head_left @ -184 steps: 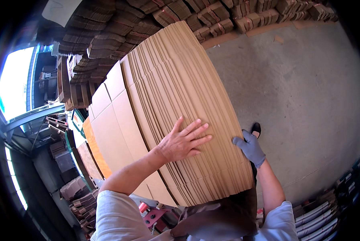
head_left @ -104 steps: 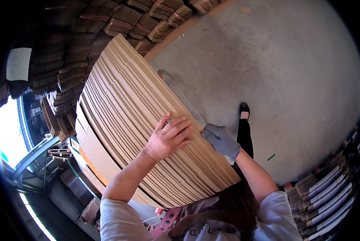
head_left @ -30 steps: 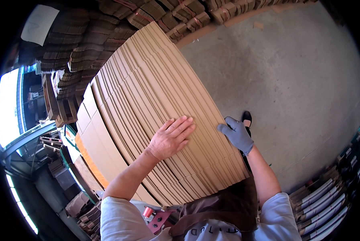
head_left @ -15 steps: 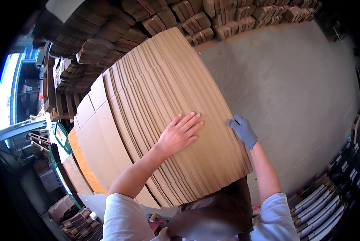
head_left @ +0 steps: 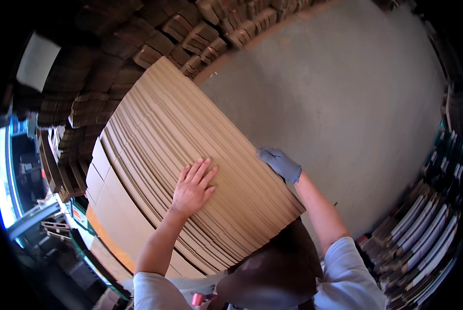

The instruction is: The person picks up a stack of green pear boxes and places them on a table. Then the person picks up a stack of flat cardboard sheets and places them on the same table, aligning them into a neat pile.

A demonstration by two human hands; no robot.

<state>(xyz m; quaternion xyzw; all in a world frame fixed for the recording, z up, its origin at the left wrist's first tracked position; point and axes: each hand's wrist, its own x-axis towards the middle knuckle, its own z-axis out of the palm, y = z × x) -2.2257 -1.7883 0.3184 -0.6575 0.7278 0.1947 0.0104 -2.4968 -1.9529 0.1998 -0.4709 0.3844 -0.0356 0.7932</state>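
A wide, overlapping spread of creased, flattened cardboard boxes (head_left: pixel 154 139) slants across the middle of the head view. My bare left hand (head_left: pixel 192 188) lies flat on top of it, fingers a little apart, grasping nothing. At the right edge of the spread, my right hand (head_left: pixel 280 163) in a grey glove has its fingers closed on the border of the outermost boxes. The underside of that grip is hidden. Broader flat cardboard (head_left: pixel 115 188) shows at the lower left, beneath the fanned edges.
Banded bundles of folded cardboard (head_left: pixel 198 36) are piled along the far side. A wooden pallet (head_left: pixel 61 165) stands at the left. Grey floor (head_left: pixel 334 88) stretches off to the right. Stacked pale-edged items (head_left: pixel 417 243) sit at the lower right.
The cardboard spread has shifted left in view and tilted as the view swung round. Both hands moved left with it, keeping about the same contact.
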